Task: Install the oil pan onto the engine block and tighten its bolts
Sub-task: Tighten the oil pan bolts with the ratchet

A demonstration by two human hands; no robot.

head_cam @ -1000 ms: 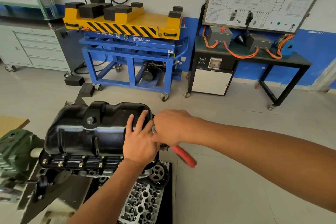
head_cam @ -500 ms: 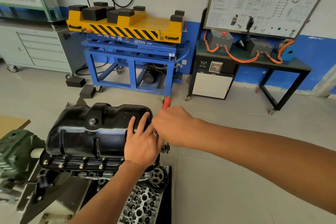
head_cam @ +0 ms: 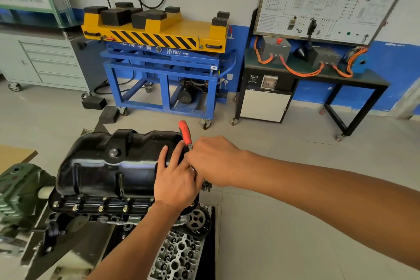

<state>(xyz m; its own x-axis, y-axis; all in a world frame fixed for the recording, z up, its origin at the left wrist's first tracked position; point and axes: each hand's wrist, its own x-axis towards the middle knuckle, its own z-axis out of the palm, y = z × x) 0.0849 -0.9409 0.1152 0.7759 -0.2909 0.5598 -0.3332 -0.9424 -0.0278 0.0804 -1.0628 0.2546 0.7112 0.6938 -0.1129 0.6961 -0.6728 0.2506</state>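
Oil pan (head_cam: pixel 113 166) is sitting on top of the upside-down engine block (head_cam: pixel 109 217), with a row of bolts (head_cam: pixel 100 208) showing along the near flange. My left hand (head_cam: pixel 175 182) lies flat on the right end of the pan, fingers straight and spread, pressing down. My right hand (head_cam: pixel 213 161) is wrapped tight round a ratchet (head_cam: pixel 186 134) at that same end, the red handle poking up and away from me. The socket and whichever bolt it's on are buried under my hands, so I can't tell how far in that one is.

My read is I'm running down the end bolt.

- Hold the socket dead square on the head. That's what the flat hand is good for, steadying things near the ratchet head.
- Short swings only, since the handle is right beside the pan wall and will clip it on a long arc.
- Just snug it for now. A pan flange is thin, and I'd guess cranking one corner first warps the seal. Bring them all up evenly, working across, then do a final pass.
- There's a toothed sprocket (head_cam: pixel 196 219) just below my hands. If the socket slips, knuckles go straight into it.
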